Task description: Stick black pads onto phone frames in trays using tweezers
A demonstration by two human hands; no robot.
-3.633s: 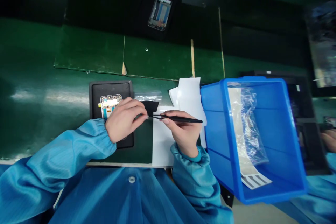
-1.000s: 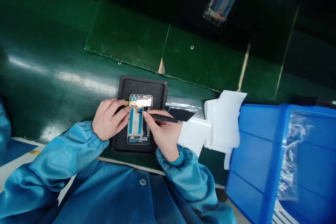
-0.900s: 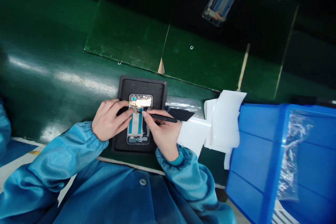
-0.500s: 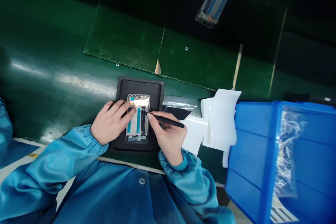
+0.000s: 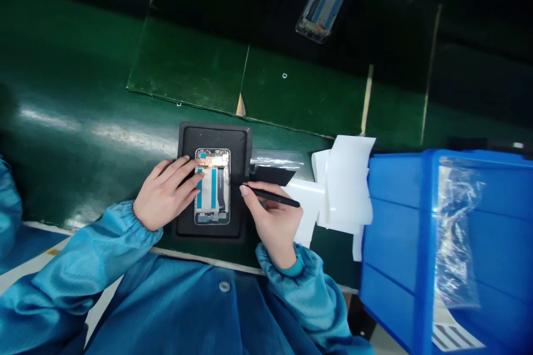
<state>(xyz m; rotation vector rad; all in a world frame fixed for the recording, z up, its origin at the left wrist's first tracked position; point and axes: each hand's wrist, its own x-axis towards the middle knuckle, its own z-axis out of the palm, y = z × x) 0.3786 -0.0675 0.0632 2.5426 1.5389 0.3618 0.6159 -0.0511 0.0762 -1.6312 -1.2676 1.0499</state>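
Observation:
An opened phone (image 5: 212, 186) lies face down on a black padded tray (image 5: 239, 138), its circuit board, blue strips and dark flex cable exposed. My left hand (image 5: 164, 194) rests at the phone's left edge with fingers stretched out, the tips over its board and side. To the right of the phone, my right hand (image 5: 275, 219) grips slim black tweezers (image 5: 277, 197) like a pen. Their thin tip points left towards the phone's right edge; I cannot tell whether it touches.
White paper sheets (image 5: 347, 183), a black sheet (image 5: 275, 175) and clear film (image 5: 278, 159) lie right of the tray. A blue bin (image 5: 395, 222) holding a clear plastic bag (image 5: 456, 238) stands farther right. Another opened phone (image 5: 322, 8) shows on the dark surface ahead.
My right hand has drawn the tweezers back from over the phone's flex cable to the right, beyond its edge. My left hand keeps its place on the phone. The whole view has shifted slightly.

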